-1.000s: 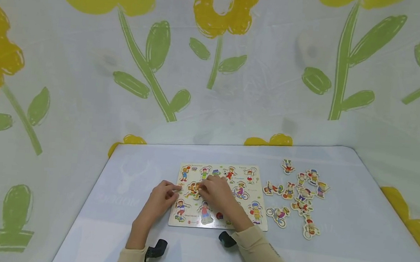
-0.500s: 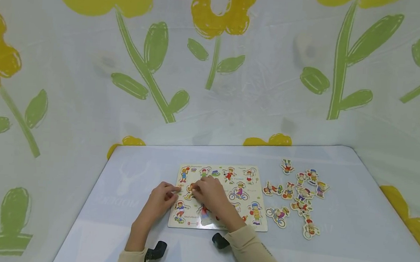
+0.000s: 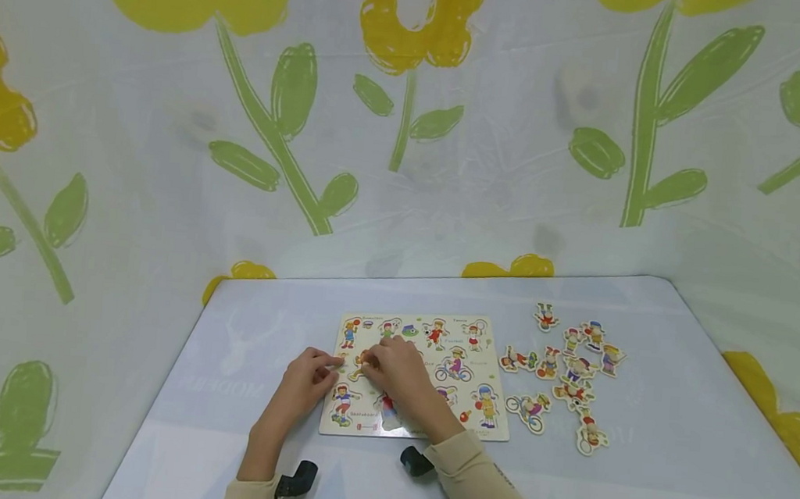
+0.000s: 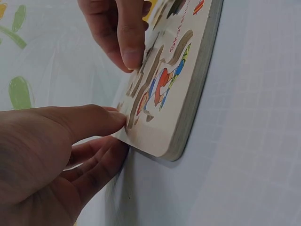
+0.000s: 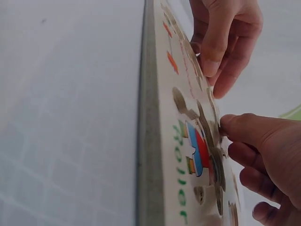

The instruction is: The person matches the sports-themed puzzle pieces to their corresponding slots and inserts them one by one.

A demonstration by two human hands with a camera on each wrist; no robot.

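In the head view, the puzzle board [image 3: 483, 373] lies flat on the table [image 3: 195, 437] just below the frame's centre, with tabletop running from its near edge to the frame's bottom; at right, loose pieces [image 3: 581, 369] crowd close to its side. The left hand [image 3: 307, 374] grips the board's left edge; the right hand [image 3: 400, 371], over the board's left half, pinches a puzzle piece [image 3: 357, 365], mostly covered by its fingers. Small print on the board includes "Football" and "Skateboard"; faint lettering on the table at left is hard to make out. The left wrist view adds the board's thick side and rounded corner, carved recesses, and the left thumb [image 4: 110, 120] on the top face with fingers beside the edge; pink "Skateboard" is partly legible at upper right. The right wrist view shows green "Roller" at bottom centre, beside a red-and-blue printed figure [image 5: 198, 150].
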